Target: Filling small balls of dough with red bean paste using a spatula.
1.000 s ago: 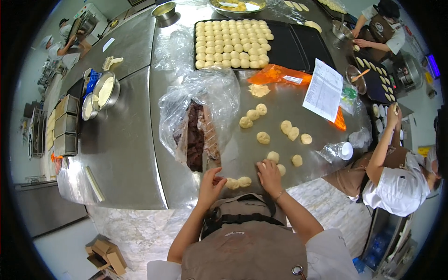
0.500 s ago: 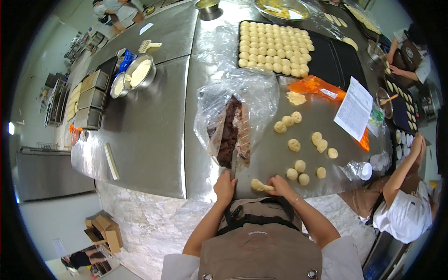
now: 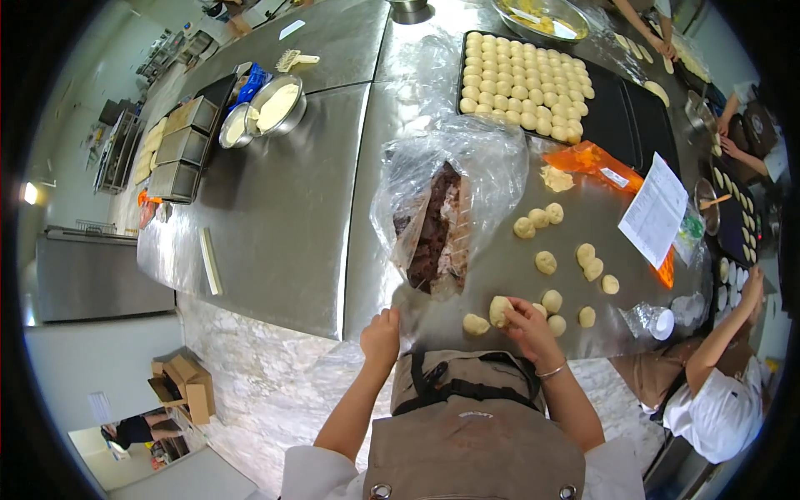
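At the table's near edge, my right hand (image 3: pixel 531 330) pinches a dough piece (image 3: pixel 500 311) between thumb and fingers. Just left of it a smaller dough lump (image 3: pixel 476 324) rests on the steel. My left hand (image 3: pixel 381 336) is closed at the edge, below the bag; what it grips, if anything, I cannot make out. Beyond the hands lies an opened clear plastic bag (image 3: pixel 492 154) with a dark reddish-brown filling (image 3: pixel 435 229) showing. Several loose dough balls (image 3: pixel 546 262) are scattered right of the bag, a few partly behind my right hand.
A black tray (image 3: pixel 627 125) holds rows of dough balls (image 3: pixel 525 83) at the far side. Nearby are an orange bag (image 3: pixel 587 158), a paper sheet (image 3: pixel 656 208) and a plastic cup (image 3: pixel 660 323). Metal bowls (image 3: pixel 282 104) and loaf tins (image 3: pixel 179 147) stand left. Co-workers work at right.
The stretched dough piece by my right hand is now two: one lump on the table, one in that hand. My left hand has drawn back from the bag. The view has shifted.
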